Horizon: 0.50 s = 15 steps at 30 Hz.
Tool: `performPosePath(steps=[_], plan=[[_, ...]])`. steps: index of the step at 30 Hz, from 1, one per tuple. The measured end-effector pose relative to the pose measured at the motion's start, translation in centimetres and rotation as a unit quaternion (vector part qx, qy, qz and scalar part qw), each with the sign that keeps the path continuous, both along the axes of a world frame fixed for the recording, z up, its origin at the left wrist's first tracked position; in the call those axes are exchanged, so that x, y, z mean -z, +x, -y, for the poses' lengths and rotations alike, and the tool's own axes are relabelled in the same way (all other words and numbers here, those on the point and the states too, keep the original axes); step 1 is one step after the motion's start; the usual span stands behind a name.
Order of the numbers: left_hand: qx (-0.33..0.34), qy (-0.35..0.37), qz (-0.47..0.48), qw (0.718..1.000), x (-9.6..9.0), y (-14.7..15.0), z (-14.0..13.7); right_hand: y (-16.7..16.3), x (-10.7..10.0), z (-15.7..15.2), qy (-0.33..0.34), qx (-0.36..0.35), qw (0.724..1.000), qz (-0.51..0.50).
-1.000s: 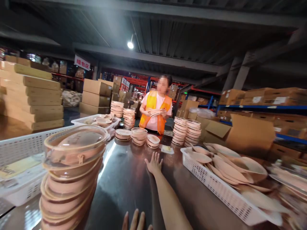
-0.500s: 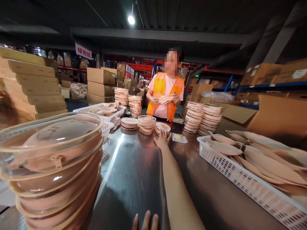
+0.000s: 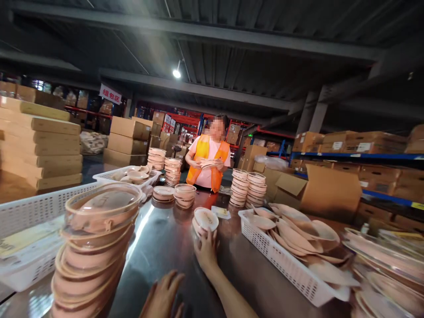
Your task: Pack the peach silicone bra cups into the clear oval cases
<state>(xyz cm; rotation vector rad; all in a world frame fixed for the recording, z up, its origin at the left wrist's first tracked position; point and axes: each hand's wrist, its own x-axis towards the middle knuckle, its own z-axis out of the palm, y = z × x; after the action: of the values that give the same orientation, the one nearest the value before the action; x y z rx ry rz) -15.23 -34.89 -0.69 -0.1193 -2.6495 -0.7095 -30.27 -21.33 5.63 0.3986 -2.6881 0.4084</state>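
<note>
Head view: right hand (image 3: 206, 252) (fingers curled) on bowls (image 3: 205, 219)

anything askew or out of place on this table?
The near-left stack of lidded bowls leans and its layers sit offset. The pink lids in the white basket lie jumbled, some over the rim. The right hand holds a small bowl stack tipped toward the camera. Nothing looks spilled or broken.
</note>
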Motion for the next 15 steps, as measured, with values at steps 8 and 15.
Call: performPosePath(steps=[8, 15], plan=[[-0.108, 0.246, -0.054, 0.962, -2.3, 0.2, 2.4, 12.1, 7.3, -16.6, -0.109, -0.174, 0.978, 0.045], [-0.03, 0.316, -0.034, 0.948, -2.2, 0.5, 4.7, 10.4, 3.3, -13.6, -0.373, -0.071, 0.916, 0.128]])
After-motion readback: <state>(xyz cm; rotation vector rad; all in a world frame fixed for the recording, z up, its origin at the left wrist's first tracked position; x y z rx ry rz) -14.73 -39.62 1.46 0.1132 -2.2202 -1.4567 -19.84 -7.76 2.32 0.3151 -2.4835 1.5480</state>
